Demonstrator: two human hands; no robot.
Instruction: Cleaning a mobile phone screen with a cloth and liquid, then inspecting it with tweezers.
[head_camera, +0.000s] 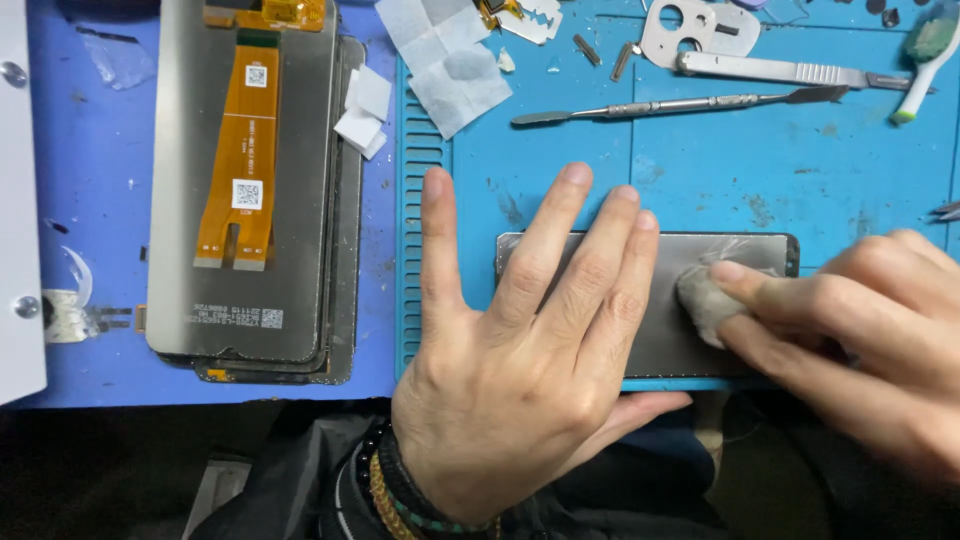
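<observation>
A flat, grey, rectangular panel (680, 300) with a dull metallic sheen lies on a scuffed blue mat (700, 170), near the mat's front edge, its long side running left to right. The left hand (510, 350) lies palm down across the panel's left half, fingers straight and fanned wide, thumb out over the mat's ribbed strip; a beaded band circles the wrist. The right hand (860, 320) comes in from the right, its fingers bent and pinching a small, crumpled grey wad (705, 300) against the panel's right half.

On the blue worktop (90, 180) left of the mat sits a stack of screens (250, 190), backs up, matte grey with an orange flex strip. Beyond the panel lie a slim metal spatula (680, 105), a scalpel (790, 72) and white wipes (445, 60).
</observation>
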